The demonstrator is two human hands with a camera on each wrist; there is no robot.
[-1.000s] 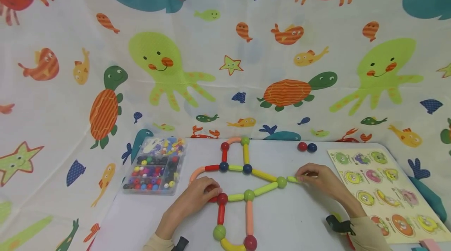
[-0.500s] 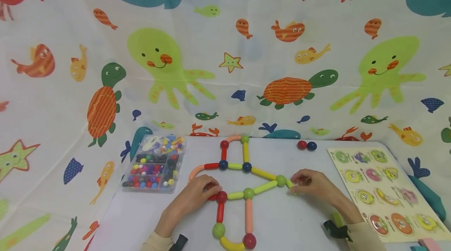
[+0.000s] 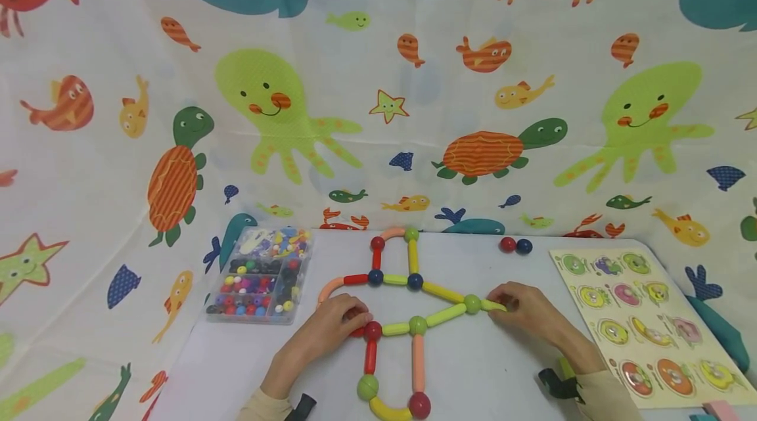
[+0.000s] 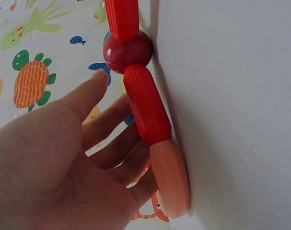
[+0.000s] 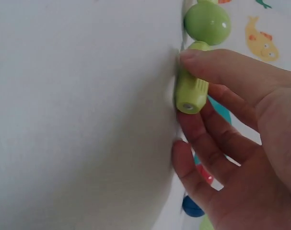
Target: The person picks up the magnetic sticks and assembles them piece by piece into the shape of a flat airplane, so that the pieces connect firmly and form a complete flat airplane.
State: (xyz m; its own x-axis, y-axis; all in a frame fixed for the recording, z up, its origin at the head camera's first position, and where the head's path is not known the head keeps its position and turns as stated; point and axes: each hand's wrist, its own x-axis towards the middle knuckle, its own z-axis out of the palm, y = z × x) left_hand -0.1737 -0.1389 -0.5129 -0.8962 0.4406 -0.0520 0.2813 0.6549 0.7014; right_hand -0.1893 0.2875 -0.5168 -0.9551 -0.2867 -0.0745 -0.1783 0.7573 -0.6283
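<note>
Lying flat on the white bench (image 3: 497, 368), a figure of coloured rods and balls is touched at both sides. The light-green rod (image 5: 190, 91) is pinched by the right hand (image 3: 529, 309), one end against the green ball (image 3: 472, 304). The left hand (image 3: 331, 329) is laid with relaxed, nearly straight fingers beside the red rod (image 4: 146, 106) and the dark-red ball (image 4: 127, 50), gripping nothing. A clear bead box (image 3: 260, 276) is seen to the left, a fruit puzzle board (image 3: 650, 322) to the right.

Bare table (image 3: 503, 368) between stick figure (image 3: 417, 326) and puzzle board (image 3: 650, 326)
</note>
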